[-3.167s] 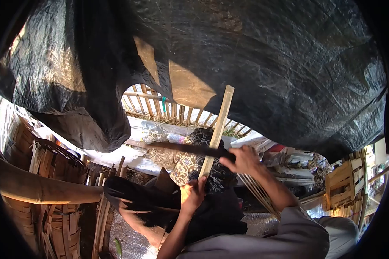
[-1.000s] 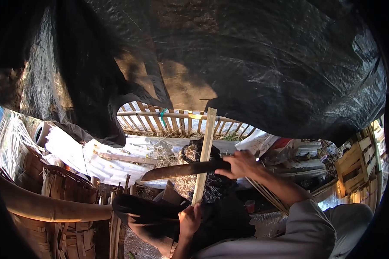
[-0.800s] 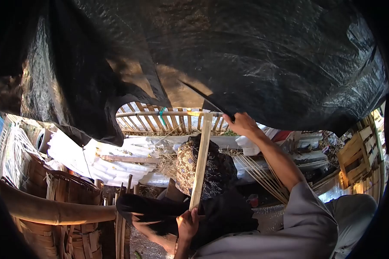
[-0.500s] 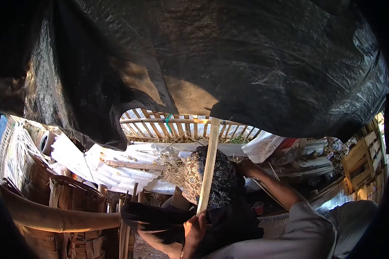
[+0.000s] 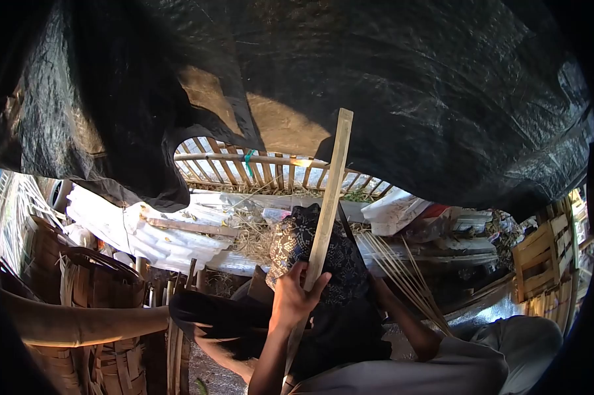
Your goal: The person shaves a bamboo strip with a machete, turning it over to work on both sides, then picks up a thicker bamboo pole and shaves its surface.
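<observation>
My left hand (image 5: 293,295) is closed around a long, pale bamboo strip (image 5: 334,172), which stands upright and leans slightly right. The thumb lies on the strip's right side, the fingers on its left, and its lower end runs down past my wrist. Lower right, in shade, is my right hand (image 5: 377,289). From it a dark, narrow blade (image 5: 351,232) points up and to the left; the grip itself is hard to see. Behind the strip a dark patterned cloth (image 5: 290,243) drapes over what looks like my knee.
Black plastic sheeting (image 5: 409,99) hangs low overhead. Thin bamboo slivers (image 5: 402,273) lie to the right. A thick bamboo pole (image 5: 93,327) and woven baskets (image 5: 109,283) stand at left. A slatted bamboo fence (image 5: 264,172) and white corrugated sheets (image 5: 145,230) are beyond.
My left hand has moved up along with the strip, whose top now reaches higher. My right hand has drawn back toward me, and the dark blade and slivers now show.
</observation>
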